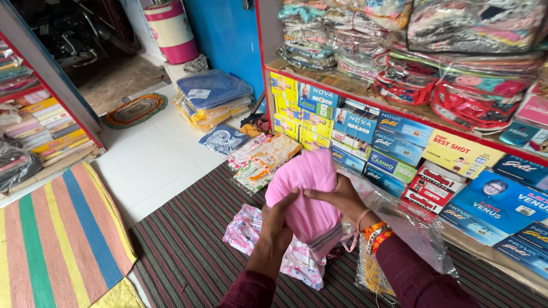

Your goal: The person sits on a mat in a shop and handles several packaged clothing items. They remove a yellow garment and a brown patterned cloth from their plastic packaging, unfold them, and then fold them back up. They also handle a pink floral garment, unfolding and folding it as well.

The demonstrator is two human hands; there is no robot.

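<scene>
Both hands are bunched around a soft pink garment [305, 194], held up above the floor mat in front of the shelf. The left hand [278, 225] has its fingers curled and closed on the lower left side of the cloth. The right hand [342, 197] lies over the right side with thumb and fingers pinching a fold, and there's a stack of orange and beaded bangles [375, 234] on that wrist. Both sleeves are a dark maroon knit. The pink fabric looks matte and a bit ribbed, rounded at the top like a stuffed bundle, and it narrows toward the bottom.

Right under it, a white floral cloth [245, 228] with a small pink print lies crumpled on the dark striped mat [182, 239], which has thin red and green lines. A crinkly clear plastic bag [411, 228] sits just to the right, shiny and creased. Behind the hands there are flat printed packets [262, 159] in glossy wrap, spread out on the mat.

The shelf [411, 111] has a red edge, with rows of flat cardboard boxes [394, 148] in blue and yellow below it. Above them are clear bags of folded clothes. Off to the left lies a wide-striped woven rug [57, 239], next to smooth white floor tiles [148, 154] and a round braided doormat [134, 109].
</scene>
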